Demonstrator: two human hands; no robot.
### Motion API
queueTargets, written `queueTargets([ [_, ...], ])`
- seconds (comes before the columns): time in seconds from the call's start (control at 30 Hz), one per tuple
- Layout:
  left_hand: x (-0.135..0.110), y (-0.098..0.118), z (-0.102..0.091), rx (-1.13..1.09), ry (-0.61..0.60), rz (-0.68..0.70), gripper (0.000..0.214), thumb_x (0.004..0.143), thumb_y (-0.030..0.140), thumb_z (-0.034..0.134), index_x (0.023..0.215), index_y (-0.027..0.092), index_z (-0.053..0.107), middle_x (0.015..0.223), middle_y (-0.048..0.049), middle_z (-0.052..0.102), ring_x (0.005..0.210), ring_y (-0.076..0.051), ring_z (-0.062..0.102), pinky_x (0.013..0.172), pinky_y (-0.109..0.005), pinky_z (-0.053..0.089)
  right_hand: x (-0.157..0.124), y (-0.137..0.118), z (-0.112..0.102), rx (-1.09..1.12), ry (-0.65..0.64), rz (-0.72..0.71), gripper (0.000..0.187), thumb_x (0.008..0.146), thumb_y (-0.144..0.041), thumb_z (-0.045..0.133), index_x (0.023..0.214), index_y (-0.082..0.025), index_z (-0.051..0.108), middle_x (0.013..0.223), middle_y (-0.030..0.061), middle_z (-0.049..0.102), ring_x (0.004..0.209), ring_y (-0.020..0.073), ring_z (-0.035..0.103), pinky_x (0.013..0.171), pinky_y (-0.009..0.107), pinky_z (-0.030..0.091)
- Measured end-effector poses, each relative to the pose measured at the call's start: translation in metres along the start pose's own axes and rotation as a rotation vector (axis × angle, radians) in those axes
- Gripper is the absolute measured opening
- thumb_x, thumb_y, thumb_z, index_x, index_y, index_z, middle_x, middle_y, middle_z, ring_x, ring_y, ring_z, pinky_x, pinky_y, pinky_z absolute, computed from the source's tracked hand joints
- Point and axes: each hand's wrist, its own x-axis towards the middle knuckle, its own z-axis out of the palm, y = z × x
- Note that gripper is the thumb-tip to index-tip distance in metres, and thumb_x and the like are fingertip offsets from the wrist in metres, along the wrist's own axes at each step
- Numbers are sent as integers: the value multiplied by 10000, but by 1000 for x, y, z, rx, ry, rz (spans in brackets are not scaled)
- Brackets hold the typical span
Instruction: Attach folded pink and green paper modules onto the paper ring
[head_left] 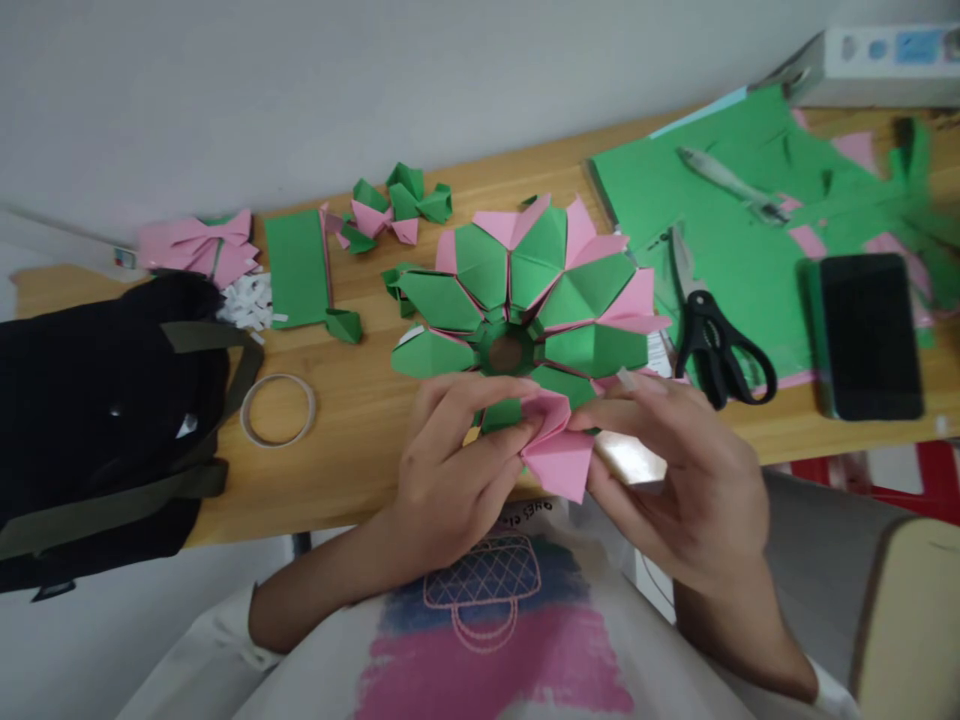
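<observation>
A ring-shaped green and pink paper flower [596, 290] lies on the desk, its petals spread round a hollow centre. At its near edge my left hand [461, 470] pinches a folded pink paper piece [562, 465] between thumb and fingers. My right hand [679, 470] grips the same pink piece from the right, thumb below and fingers above. The spot where the pink piece meets the flower is partly covered by my fingers, so I cannot tell whether they are joined.
Left of the flower are green sheets [298, 268], small folded units [405, 195], a tape roll [278, 411] and a black bag [97, 400]. To the right, scissors [716, 340], a craft knife [731, 182] and a phone [870, 335] lie on or beside a green mat [675, 185] strewn with scraps.
</observation>
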Motion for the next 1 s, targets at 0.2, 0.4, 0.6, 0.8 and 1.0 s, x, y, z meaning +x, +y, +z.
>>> queueTargets([
  [0.2,4,2,-1,42,22,26,159,894,118,582,923,254,658,1110,-40,670,987,-207,629,812,-421,565,1,0,-3,2,39,-40,745,810,-62,622,1459,-351,397,1092,28,709,1007,252,648,868,452,540],
  [0.4,6,6,-1,48,2,-48,197,937,163,509,915,265,676,1076,-23,672,980,-201,644,839,-427,567,3,2,-14,-120,-40,-120,721,854,-122,623,1479,-373,364,1001,15,730,1016,241,659,863,445,543],
  [0.6,6,8,-4,66,49,-72,173,945,221,518,885,270,672,969,3,695,907,-187,649,788,-409,579,6,2,-16,-133,-60,-189,787,817,-62,642,1504,-302,343,936,28,723,954,237,639,834,422,527],
  [0.8,4,10,-9,46,73,-35,167,924,178,566,812,285,628,804,59,713,781,-160,649,709,-376,560,9,0,-15,-155,-58,-215,772,820,-70,636,1499,-298,348,924,13,733,915,238,638,829,421,528],
  [1.0,5,5,-6,21,73,25,164,917,159,563,832,288,619,794,66,706,779,-147,640,715,-353,539,8,0,-18,-156,-73,-198,761,836,-61,611,1503,-306,339,888,9,724,928,234,620,823,416,521],
])
